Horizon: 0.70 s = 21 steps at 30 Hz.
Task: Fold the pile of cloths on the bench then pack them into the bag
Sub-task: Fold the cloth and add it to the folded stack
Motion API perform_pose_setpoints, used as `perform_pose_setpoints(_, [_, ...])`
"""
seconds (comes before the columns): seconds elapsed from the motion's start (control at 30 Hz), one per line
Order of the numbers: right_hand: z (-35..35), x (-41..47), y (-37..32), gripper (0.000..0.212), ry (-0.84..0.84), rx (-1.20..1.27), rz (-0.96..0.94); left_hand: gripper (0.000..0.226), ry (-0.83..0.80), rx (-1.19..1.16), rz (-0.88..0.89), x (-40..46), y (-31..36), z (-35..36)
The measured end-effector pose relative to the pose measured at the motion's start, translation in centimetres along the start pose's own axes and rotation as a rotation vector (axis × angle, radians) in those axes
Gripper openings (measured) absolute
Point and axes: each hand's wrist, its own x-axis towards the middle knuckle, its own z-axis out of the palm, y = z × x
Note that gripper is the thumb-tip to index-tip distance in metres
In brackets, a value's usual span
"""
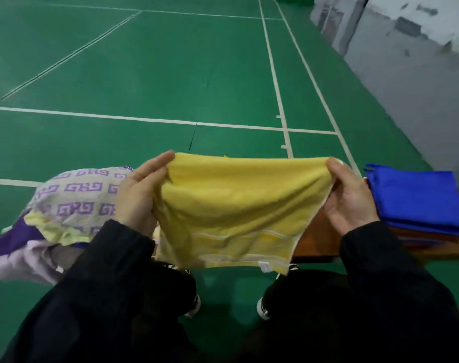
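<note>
towel: we see a yellow towel (231, 205) held up in the air at centre frame, stretched flat between both hands, lower edge hanging toward 6 o'clock.
left hand: left hand (139, 195) pinches the towel's top corner at 9 o'clock, thumb over the fabric, fingers behind.
right hand: right hand (348, 197) pinches the opposite top corner at 3 o'clock, fingers curled on the hem.
tag: small white tag (265, 266) on the bottom hem; we can't read any writing on it.
pile: unfolded pile (66, 205) at 9 o'clock of the towel, top cloth pale with purple key pattern, no legible text.
stack: folded blue stack (417, 197) at 3 o'clock, resting on the bench (320, 239), just beside the right hand.
floor: green court floor (170, 74) with white lines toward 12 o'clock.
bag: we can't tell where it is.
</note>
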Motion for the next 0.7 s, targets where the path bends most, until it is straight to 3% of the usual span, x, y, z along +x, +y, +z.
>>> perform_pose_setpoints(0.13, [1.6, -0.7, -2.0, 0.018, 0.072, -0.024, -0.176, 0.024, 0.003, 0.017, 0.152, 0.8, 1.1, 0.5])
perform_pose_setpoints(0.33, [4.4, 2.3, -5.2, 0.012, 0.136, -0.108, -0.332, 0.024, -0.002, 0.150, 0.325, 4.7, 4.0, 3.8])
perform_pose_setpoints(0.47, [5.6, 4.2, -9.2, 0.008, 0.040, 0.035, -0.427, 0.032, -0.117, 0.089, 0.517, 6.7, 8.3, 5.3])
perform_pose_setpoints(0.5, [5.6, 4.1, -9.9, 0.016, 0.003, 0.081, -0.441, 0.032, -0.157, 0.072, 0.549, 6.4, 9.0, 5.0])
perform_pose_setpoints(0.6, [4.0, 2.6, -9.8, 0.042, -0.085, 0.078, -0.424, 0.032, -0.241, 0.030, 0.554, 4.4, 8.4, 3.4])
perform_pose_setpoints(0.7, [0.3, -0.1, -5.6, 0.033, -0.097, -0.042, -0.342, 0.032, -0.260, -0.039, 0.406, 1.3, 3.7, 1.0])
